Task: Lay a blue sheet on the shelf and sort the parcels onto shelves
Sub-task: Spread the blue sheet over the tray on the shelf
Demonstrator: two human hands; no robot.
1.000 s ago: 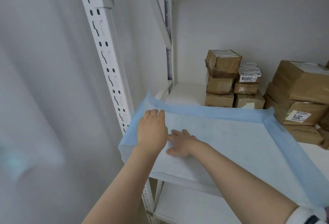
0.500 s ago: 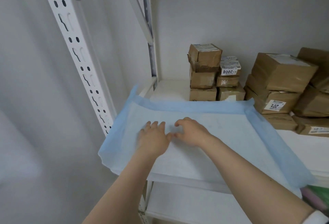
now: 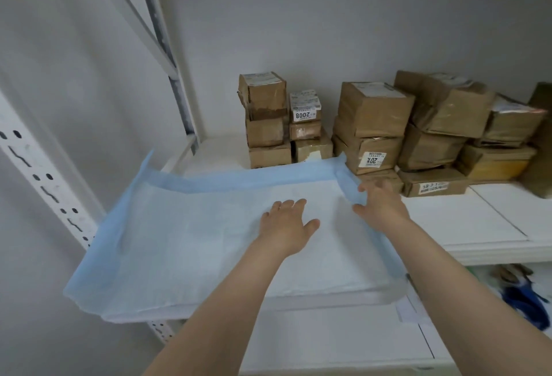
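**Desk:** What's sitting where?

**Operator:** I see the white metal shelf (image 3: 493,226). The thin pale-blue sheet with a darker blue border (image 3: 185,241) lies across its left part. The sheet's left and front edges hang over the side, by the white perforated upright (image 3: 44,187). Brown cardboard parcels (image 3: 373,112) are stacked straight on the shelf against the back wall. The sheet's far right corner curls up against one stack. On the lower white shelf (image 3: 328,337) there's something dark blue (image 3: 519,298) at the right, too blurred to name.

**Desk:** Any writing?

**Operator:** I read "2008" on a small white label (image 3: 304,114). A label on a low flat box (image 3: 430,187) starts "5B-3-1". The other labels are too small for me.

**Desk:** Hands?

**Operator:** The left hand (image 3: 286,223) lies flat mid-sheet, fingers straight, pressing down. The right hand (image 3: 379,205) is at the sheet's right border near that curled corner, touching the blue edge. It's blurred, so I cannot tell whether it pinches the edge.

**Desk:** Changed from half a second back?

**Operator:** Yes. Both hands were together mid-sheet then. The right one has gone out to the right edge, and the left has stayed in the middle. I now see more parcels on the right.
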